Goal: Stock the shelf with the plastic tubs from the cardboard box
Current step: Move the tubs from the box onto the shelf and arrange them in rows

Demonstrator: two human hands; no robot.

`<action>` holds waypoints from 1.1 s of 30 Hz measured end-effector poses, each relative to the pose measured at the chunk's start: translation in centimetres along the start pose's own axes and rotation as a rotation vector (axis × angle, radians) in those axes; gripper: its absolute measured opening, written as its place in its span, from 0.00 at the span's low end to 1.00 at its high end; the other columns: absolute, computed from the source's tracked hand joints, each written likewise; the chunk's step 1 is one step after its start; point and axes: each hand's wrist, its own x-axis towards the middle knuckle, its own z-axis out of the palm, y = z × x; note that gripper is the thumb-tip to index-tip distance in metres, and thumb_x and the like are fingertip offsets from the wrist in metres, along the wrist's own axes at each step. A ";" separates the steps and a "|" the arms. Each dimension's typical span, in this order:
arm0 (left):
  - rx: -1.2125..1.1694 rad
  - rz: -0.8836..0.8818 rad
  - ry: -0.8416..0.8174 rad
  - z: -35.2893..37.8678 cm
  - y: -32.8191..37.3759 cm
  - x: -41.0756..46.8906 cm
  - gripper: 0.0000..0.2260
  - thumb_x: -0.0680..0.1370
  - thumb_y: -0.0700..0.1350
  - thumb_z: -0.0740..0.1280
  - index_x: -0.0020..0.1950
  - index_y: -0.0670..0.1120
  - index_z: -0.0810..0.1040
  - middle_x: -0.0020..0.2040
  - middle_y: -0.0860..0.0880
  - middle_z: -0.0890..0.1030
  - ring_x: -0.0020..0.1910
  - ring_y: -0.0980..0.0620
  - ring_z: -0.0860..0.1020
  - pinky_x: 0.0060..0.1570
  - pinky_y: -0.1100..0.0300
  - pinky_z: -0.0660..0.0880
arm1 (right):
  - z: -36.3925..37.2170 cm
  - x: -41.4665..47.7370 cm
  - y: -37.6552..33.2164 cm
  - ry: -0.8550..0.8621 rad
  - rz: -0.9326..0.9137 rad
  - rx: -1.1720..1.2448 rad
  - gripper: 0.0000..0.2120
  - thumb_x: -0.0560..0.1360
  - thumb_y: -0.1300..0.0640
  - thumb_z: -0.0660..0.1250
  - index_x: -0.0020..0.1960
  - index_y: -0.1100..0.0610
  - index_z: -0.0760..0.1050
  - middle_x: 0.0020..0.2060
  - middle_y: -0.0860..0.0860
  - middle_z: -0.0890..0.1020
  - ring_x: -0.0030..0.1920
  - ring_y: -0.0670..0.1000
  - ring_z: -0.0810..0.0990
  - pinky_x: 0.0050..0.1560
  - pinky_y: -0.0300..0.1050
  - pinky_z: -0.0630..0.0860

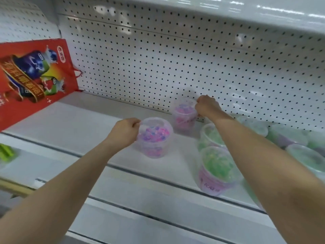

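Note:
My left hand point(125, 130) grips the rim of a clear plastic tub of pink and purple beads point(154, 138) over the middle of the white shelf point(84, 124). Farther back, my right hand point(207, 106) holds the top of a second pink-bead tub point(183, 115) close to the pegboard back wall. Both tubs are upright; whether they rest on the shelf is unclear. Two tubs of green beads point(215, 166) stand in a row under my right forearm. The cardboard box is out of sight.
More green and purple tubs point(290, 138) crowd the shelf's right side. A red printed gift bag point(33, 76) leans at the shelf's left end. A white pegboard point(175, 59) backs the shelf, with another shelf above. A green item point(5, 152) lies lower left.

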 end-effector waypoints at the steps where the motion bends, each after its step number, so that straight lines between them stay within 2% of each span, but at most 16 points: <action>1: -0.014 -0.006 -0.003 0.3 0.2 0.4 0.13 0.78 0.41 0.56 0.51 0.45 0.80 0.36 0.46 0.80 0.32 0.51 0.77 0.37 0.59 0.74 | 0.3 0.3 -0.1 -0.001 0.017 -0.020 0.16 0.69 0.65 0.57 0.53 0.57 0.76 0.46 0.55 0.78 0.49 0.58 0.77 0.55 0.50 0.75; 4: -0.014 -0.013 -0.016 1.0 0.6 1.6 0.13 0.78 0.41 0.56 0.51 0.46 0.80 0.34 0.47 0.79 0.32 0.51 0.76 0.34 0.62 0.71 | 1.1 0.9 0.1 0.013 0.013 -0.063 0.17 0.70 0.65 0.59 0.56 0.56 0.75 0.52 0.56 0.78 0.55 0.60 0.76 0.58 0.52 0.73; 7: -0.018 -0.012 -0.028 1.7 1.0 2.3 0.12 0.79 0.42 0.56 0.51 0.47 0.80 0.32 0.48 0.78 0.31 0.52 0.76 0.38 0.60 0.73 | 2.0 1.3 0.8 0.049 -0.039 -0.125 0.17 0.71 0.64 0.58 0.58 0.55 0.73 0.54 0.57 0.78 0.57 0.60 0.75 0.59 0.51 0.71; 10: -0.036 -0.009 -0.041 2.0 1.2 2.7 0.12 0.80 0.43 0.57 0.51 0.47 0.80 0.32 0.48 0.79 0.32 0.51 0.77 0.39 0.59 0.75 | 2.2 1.3 1.6 0.081 -0.125 -0.220 0.17 0.72 0.65 0.57 0.59 0.55 0.74 0.54 0.57 0.79 0.56 0.59 0.76 0.55 0.48 0.69; 12: -0.058 -0.021 -0.062 2.2 1.3 2.8 0.12 0.80 0.44 0.57 0.54 0.46 0.80 0.34 0.47 0.80 0.33 0.49 0.78 0.39 0.59 0.75 | 2.1 1.0 2.6 0.098 -0.219 -0.224 0.16 0.74 0.64 0.58 0.58 0.55 0.76 0.54 0.56 0.80 0.54 0.60 0.78 0.54 0.48 0.68; 13: -0.033 -0.026 -0.066 2.3 1.3 2.7 0.13 0.80 0.45 0.57 0.57 0.46 0.79 0.38 0.46 0.80 0.37 0.47 0.79 0.42 0.58 0.75 | 1.9 0.7 3.2 0.115 -0.269 -0.209 0.15 0.75 0.63 0.58 0.59 0.54 0.77 0.54 0.56 0.81 0.54 0.60 0.78 0.55 0.48 0.69; 15: 0.128 0.021 0.010 2.6 1.2 2.6 0.15 0.81 0.49 0.57 0.64 0.46 0.75 0.53 0.43 0.78 0.50 0.44 0.78 0.54 0.56 0.72 | 1.1 -0.1 4.1 0.171 -0.339 -0.162 0.15 0.77 0.59 0.57 0.60 0.51 0.77 0.53 0.55 0.83 0.54 0.60 0.79 0.56 0.50 0.70; 16: 0.207 0.087 0.079 2.7 1.2 2.2 0.17 0.80 0.51 0.58 0.66 0.46 0.74 0.58 0.42 0.75 0.55 0.42 0.76 0.57 0.54 0.70 | 0.7 -0.6 4.4 0.198 -0.351 -0.153 0.15 0.78 0.58 0.57 0.61 0.50 0.77 0.52 0.55 0.83 0.53 0.59 0.79 0.57 0.50 0.70; 18: 0.320 0.264 0.163 3.0 1.7 1.3 0.21 0.78 0.58 0.59 0.64 0.47 0.76 0.57 0.43 0.74 0.56 0.41 0.73 0.58 0.52 0.69 | -0.2 -1.8 5.0 0.237 -0.331 -0.181 0.15 0.79 0.55 0.57 0.62 0.49 0.76 0.50 0.55 0.84 0.53 0.59 0.79 0.57 0.51 0.69; 20: 0.462 0.388 0.148 3.5 2.5 0.3 0.29 0.73 0.67 0.54 0.59 0.48 0.79 0.53 0.45 0.76 0.52 0.42 0.72 0.56 0.52 0.70 | -0.8 -3.1 5.6 0.257 -0.267 -0.226 0.14 0.79 0.52 0.57 0.61 0.48 0.76 0.50 0.54 0.84 0.54 0.59 0.79 0.57 0.51 0.69; 23: 0.748 0.411 0.040 4.6 3.8 -0.5 0.36 0.68 0.73 0.49 0.56 0.49 0.78 0.53 0.46 0.75 0.51 0.43 0.70 0.56 0.52 0.69 | -1.0 -5.2 6.1 0.204 -0.160 -0.297 0.15 0.78 0.46 0.57 0.60 0.48 0.75 0.52 0.54 0.82 0.56 0.58 0.77 0.56 0.50 0.68; 26: 0.900 0.415 0.039 5.4 4.6 -0.6 0.30 0.72 0.69 0.56 0.58 0.46 0.75 0.59 0.45 0.74 0.55 0.42 0.69 0.55 0.52 0.67 | -0.6 -7.3 6.7 0.166 -0.128 -0.358 0.21 0.76 0.39 0.56 0.61 0.48 0.75 0.56 0.54 0.80 0.60 0.58 0.75 0.59 0.51 0.67; 28: 0.943 0.438 0.057 5.7 4.8 -0.5 0.28 0.74 0.67 0.57 0.60 0.46 0.74 0.60 0.46 0.73 0.56 0.41 0.69 0.54 0.52 0.66 | 0.0 -8.4 7.1 0.159 -0.128 -0.351 0.25 0.74 0.34 0.56 0.61 0.49 0.75 0.57 0.54 0.79 0.61 0.58 0.73 0.62 0.54 0.66; 31: 0.887 0.556 0.030 5.9 4.4 0.1 0.24 0.75 0.62 0.59 0.62 0.46 0.74 0.61 0.45 0.74 0.56 0.40 0.71 0.54 0.50 0.66 | 0.6 -9.3 7.5 0.126 -0.130 -0.352 0.29 0.72 0.30 0.55 0.63 0.47 0.75 0.59 0.55 0.78 0.61 0.59 0.74 0.63 0.57 0.65; 33: 0.794 0.681 -0.012 5.6 3.9 0.5 0.21 0.73 0.57 0.62 0.59 0.46 0.77 0.59 0.45 0.78 0.53 0.39 0.74 0.51 0.50 0.69 | 0.8 -9.4 7.7 0.089 -0.129 -0.355 0.31 0.70 0.29 0.55 0.64 0.46 0.74 0.60 0.55 0.77 0.61 0.59 0.74 0.63 0.58 0.66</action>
